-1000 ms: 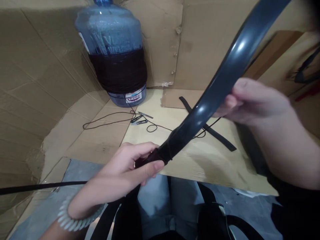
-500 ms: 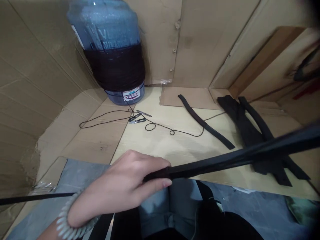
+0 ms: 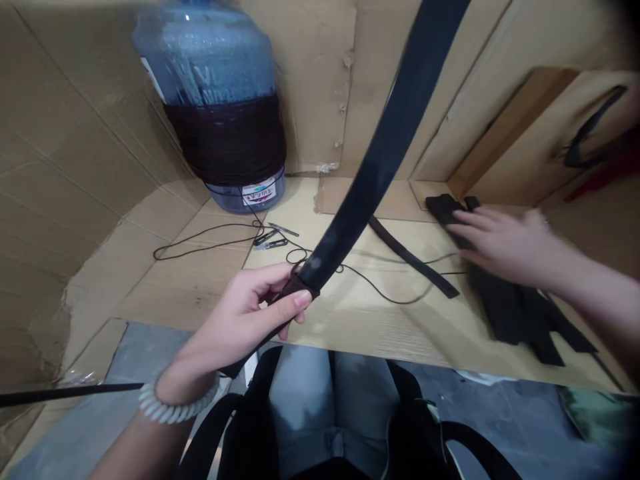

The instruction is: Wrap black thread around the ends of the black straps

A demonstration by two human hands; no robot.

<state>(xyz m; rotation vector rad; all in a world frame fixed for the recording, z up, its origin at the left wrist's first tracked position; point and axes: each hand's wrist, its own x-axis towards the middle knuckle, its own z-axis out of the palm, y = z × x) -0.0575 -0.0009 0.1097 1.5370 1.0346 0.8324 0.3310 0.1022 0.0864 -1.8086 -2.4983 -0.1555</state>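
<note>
My left hand point(image 3: 255, 308) is closed around one end of a long black flat strap point(image 3: 373, 160), thumb on top. A dark band point(image 3: 300, 283), perhaps wound cord, circles the strap at the thumb. From there the strap rises, curving, past the top edge of the view. At the right, my right hand point(image 3: 505, 243) is blurred, its fingers stretched out over a pile of black strips point(image 3: 500, 313). Whether it touches them I cannot tell. Between the hands lies a single dark strip point(image 3: 415, 257), and a thin dark cord point(image 3: 373, 290) loops across the yellow board.
A blue water jug point(image 3: 205, 60) wound with dark cord point(image 3: 230, 140) stands at the back left. Small thread snips point(image 3: 270, 244) and a thin pointed tool point(image 3: 284, 229) lie before it. Cardboard walls point(image 3: 75, 153) enclose the yellow work board point(image 3: 340, 327). A wooden bar point(image 3: 515, 130) leans at right.
The strap in my left hand has swung from pointing right to pointing up. My right hand has come into view over the black strips. The cord near the single strip has shifted.
</note>
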